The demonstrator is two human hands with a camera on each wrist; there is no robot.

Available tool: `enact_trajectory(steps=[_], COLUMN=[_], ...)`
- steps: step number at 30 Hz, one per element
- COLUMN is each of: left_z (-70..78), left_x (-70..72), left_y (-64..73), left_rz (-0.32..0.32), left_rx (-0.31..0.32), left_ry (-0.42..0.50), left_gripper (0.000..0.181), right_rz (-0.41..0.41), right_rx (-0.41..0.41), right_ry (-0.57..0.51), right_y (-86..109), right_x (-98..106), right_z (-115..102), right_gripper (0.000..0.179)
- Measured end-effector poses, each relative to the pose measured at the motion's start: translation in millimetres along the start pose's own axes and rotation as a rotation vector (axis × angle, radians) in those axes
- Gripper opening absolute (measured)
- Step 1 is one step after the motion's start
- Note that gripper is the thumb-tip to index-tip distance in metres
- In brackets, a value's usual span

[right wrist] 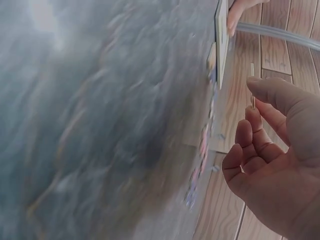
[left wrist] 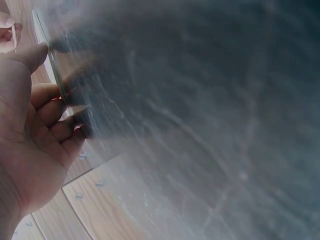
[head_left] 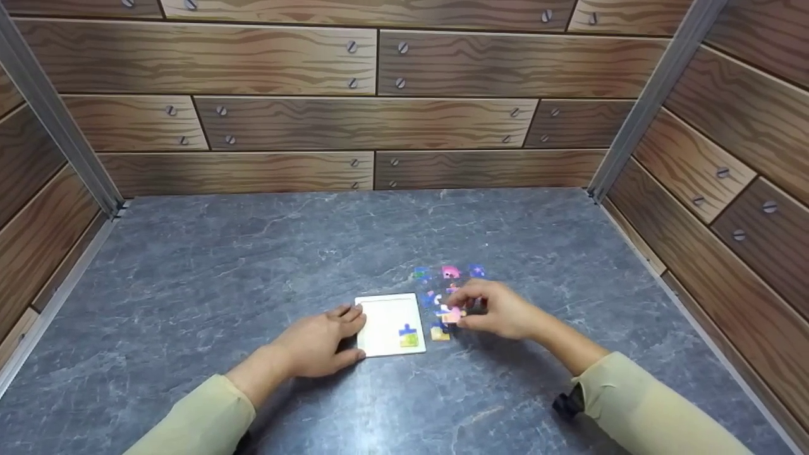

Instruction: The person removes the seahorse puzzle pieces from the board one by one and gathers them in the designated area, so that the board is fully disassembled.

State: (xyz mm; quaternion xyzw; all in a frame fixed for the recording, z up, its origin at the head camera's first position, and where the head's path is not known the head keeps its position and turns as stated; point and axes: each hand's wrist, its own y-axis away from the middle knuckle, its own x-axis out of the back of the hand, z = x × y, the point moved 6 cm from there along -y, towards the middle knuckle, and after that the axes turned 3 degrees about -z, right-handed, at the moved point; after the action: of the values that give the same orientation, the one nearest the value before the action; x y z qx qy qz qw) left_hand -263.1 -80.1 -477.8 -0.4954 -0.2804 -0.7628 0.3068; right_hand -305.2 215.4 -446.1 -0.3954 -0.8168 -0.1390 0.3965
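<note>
A white puzzle tray point(head_left: 382, 322) lies flat on the grey marbled tabletop. One jigsaw piece point(head_left: 408, 336), blue above and yellow-green below, sits in its lower right corner. My left hand point(head_left: 321, 341) rests along the tray's left edge, fingertips higher up and thumb near the lower corner. In the left wrist view the fingers point(left wrist: 60, 130) bend loosely against that edge. Just right of the tray, my right hand point(head_left: 499, 309) pinches a pinkish jigsaw piece point(head_left: 451, 315) between thumb and fingers. Seen edge-on in the right wrist view, this held piece point(right wrist: 252, 70) is a thin pale strip above the tabletop.
Several loose puzzle pieces lie right of the tray, among them a pink piece point(head_left: 450, 272), a purple-blue piece point(head_left: 476, 270), a green-blue piece point(head_left: 421, 273) and a yellowish piece point(head_left: 440, 333). Wood-patterned walls point(head_left: 284, 123) with grey metal corner posts point(head_left: 657, 95) enclose the tabletop point(head_left: 221, 265).
</note>
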Motion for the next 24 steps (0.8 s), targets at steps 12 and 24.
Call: enact_trajectory(steps=[12, 24], left_z=[0.3, -0.7], left_x=[1.4, -0.1], left_y=[1.6, 0.6], left_rz=[0.007, -0.005], left_rx=[0.01, -0.003], left_ry=[0.01, 0.01], left_gripper=[0.067, 0.068], right_rz=[-0.035, -0.068], right_rx=[-0.023, -0.056], right_ry=[-0.042, -0.081], right_y=[14.2, 20.2], right_x=[3.2, -0.7], right_z=[17.3, 29.1], right_gripper=[0.029, 0.031])
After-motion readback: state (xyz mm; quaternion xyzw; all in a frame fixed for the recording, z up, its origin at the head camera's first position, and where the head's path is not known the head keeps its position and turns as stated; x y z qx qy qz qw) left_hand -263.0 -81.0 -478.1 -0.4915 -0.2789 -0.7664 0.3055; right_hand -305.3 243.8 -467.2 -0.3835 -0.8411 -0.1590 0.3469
